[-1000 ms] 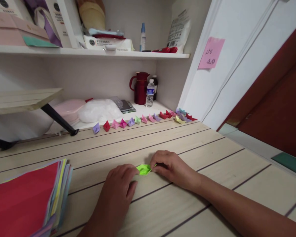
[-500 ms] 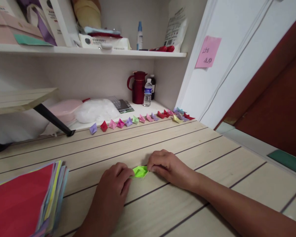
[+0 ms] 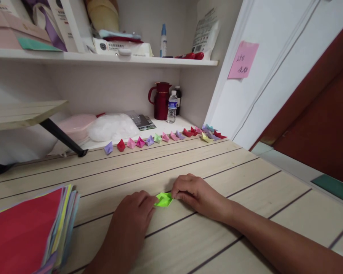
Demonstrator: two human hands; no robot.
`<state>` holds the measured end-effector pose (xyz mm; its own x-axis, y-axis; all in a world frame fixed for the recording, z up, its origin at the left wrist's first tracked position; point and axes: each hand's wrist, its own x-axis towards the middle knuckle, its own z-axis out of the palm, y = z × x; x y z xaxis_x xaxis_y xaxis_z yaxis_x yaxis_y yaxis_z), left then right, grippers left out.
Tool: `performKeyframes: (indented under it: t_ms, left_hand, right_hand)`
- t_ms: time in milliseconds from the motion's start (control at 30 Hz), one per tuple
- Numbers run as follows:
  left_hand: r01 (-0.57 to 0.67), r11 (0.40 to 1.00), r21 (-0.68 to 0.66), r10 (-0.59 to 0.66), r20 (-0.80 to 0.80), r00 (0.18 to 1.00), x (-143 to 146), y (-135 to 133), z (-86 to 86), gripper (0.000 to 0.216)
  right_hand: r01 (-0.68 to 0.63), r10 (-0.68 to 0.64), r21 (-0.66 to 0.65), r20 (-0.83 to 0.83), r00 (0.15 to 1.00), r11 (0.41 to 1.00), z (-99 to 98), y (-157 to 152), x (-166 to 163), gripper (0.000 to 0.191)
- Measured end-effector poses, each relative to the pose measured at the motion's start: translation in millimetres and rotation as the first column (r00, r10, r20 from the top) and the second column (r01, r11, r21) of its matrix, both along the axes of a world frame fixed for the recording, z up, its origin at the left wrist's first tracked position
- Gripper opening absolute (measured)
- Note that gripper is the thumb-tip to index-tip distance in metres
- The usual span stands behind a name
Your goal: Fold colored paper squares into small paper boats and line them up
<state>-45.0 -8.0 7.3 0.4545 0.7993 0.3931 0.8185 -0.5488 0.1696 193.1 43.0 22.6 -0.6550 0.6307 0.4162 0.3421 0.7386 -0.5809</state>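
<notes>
A small bright green folded paper boat lies low over the wooden table, between my two hands. My left hand has its fingers closed on the boat's left end. At the opposite end, the thumb and fingertips of my right hand pinch the right tip. Both ends of the paper are partly covered by my fingers. To the left of my hands, a stack of coloured paper rests with a red sheet on top.
Along the table's back edge runs a row of small paper boats in several colours, bunched at the right. Behind them stand a dark red jug and a water bottle. A small raised wooden stand with black legs is at the left.
The fingers of my left hand have shifted slightly right along the boat's left end. My right hand keeps its pinch. The whole view has shifted a little.
</notes>
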Motion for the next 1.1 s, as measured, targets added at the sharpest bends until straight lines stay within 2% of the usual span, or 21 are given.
performKeyframes:
  t_ms: [100,267,367,500,633,800,900,1000,1100]
  left_hand:
    - [0.022,0.999,0.043,-0.021,-0.017,1.000,-3.8,1.1,3.0,0.024]
    - [0.044,0.995,0.090,-0.039,-0.053,0.998,-7.5,1.0,6.6,0.013]
    - [0.075,0.991,0.115,-0.066,-0.078,0.995,-6.1,-0.4,7.2,0.016]
    - [0.137,0.979,0.152,-0.114,-0.150,0.982,-4.1,-3.8,8.7,0.020]
    - [0.150,0.974,0.169,-0.116,-0.198,0.973,-4.2,-6.5,9.5,0.020]
    - [0.168,0.969,0.182,-0.134,-0.186,0.973,-3.3,-5.6,4.2,0.017]
    - [0.175,0.964,0.202,-0.140,-0.177,0.974,-1.2,-4.9,1.5,0.018]
    - [0.157,0.967,0.200,-0.129,-0.145,0.981,-0.3,-5.0,1.2,0.021]
    - [0.123,0.972,0.201,-0.116,-0.048,0.992,-1.2,-4.5,1.8,0.024]
  right_hand:
    - [-0.024,0.024,0.011,0.001,1.000,1.000,1.0,0.2,0.3,0.016]
    - [-0.048,0.048,0.013,0.007,0.999,0.999,3.1,-0.2,1.1,0.019]
    - [-0.042,0.042,0.009,0.012,0.999,0.999,2.8,-0.5,1.2,0.017]
    - [-0.006,0.006,0.000,0.016,1.000,1.000,2.0,-0.9,0.7,0.014]
    - [0.066,-0.065,-0.029,0.016,0.998,0.997,3.6,-1.7,-0.2,0.021]
    - [0.114,-0.113,-0.075,0.011,0.994,0.991,3.5,-2.5,-0.1,0.030]
    - [0.082,-0.083,-0.078,-0.007,0.997,0.994,2.1,-2.3,1.0,0.032]
    - [0.039,-0.042,-0.061,-0.034,0.999,0.997,2.0,-1.7,2.7,0.029]
    - [0.051,-0.052,-0.049,-0.033,0.998,0.998,3.1,-0.5,5.3,0.024]
